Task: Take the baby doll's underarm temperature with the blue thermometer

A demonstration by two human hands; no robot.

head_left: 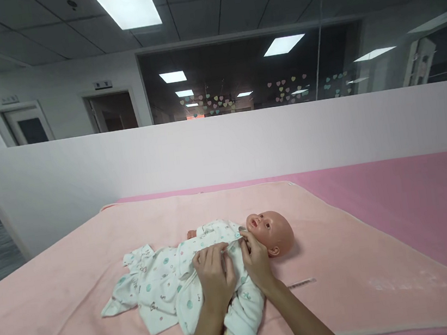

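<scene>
A baby doll [272, 231] lies on its back, its head toward the right. It wears a white baby garment [161, 272] with small green prints, spread out to the left over its lower body. My left hand [214, 270] rests over the chest with curled fingers at the garment's front edge. Near the doll's chin, my right hand [255, 255] pinches the garment at the neckline. The doll's near arm, in its sleeve [245, 310], points toward me between my forearms. What lies under my left fingers is partly hidden.
A peach-coloured blanket [346, 283] covers much of the pink mat [416, 191]. A thin clear strip with markings [302, 283] lies right of my right forearm. A low white wall [245, 145] with glass above it stands behind the mat.
</scene>
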